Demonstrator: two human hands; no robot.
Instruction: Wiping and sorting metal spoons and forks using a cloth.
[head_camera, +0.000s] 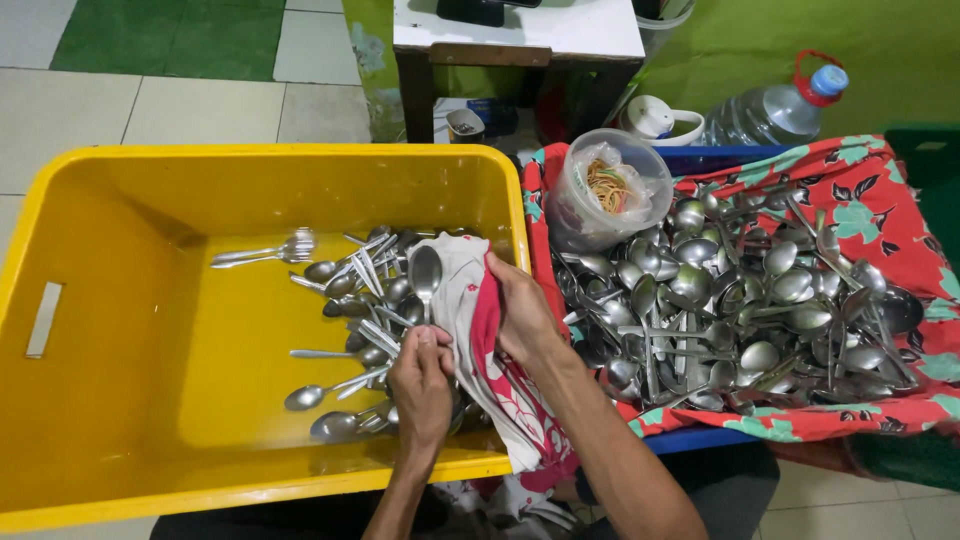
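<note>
My left hand (421, 385) grips the handle of a steel spoon (425, 272), bowl pointing away, over the yellow plastic tub (120, 330). My right hand (523, 312) holds a red and white floral cloth (480, 340) bunched beside the spoon; the cloth hangs over the tub's right rim. Several spoons and forks (355, 300) lie loose in the tub below my hands. To the right, a large heap of steel spoons (740, 300) rests on a red floral cloth (880, 220).
A clear plastic tub with rubber bands in a bag (610, 190) stands at the heap's back left. Behind it are a water bottle (775, 110), a lidded mug (660, 122) and a small white table (520, 35). Tiled floor lies to the left.
</note>
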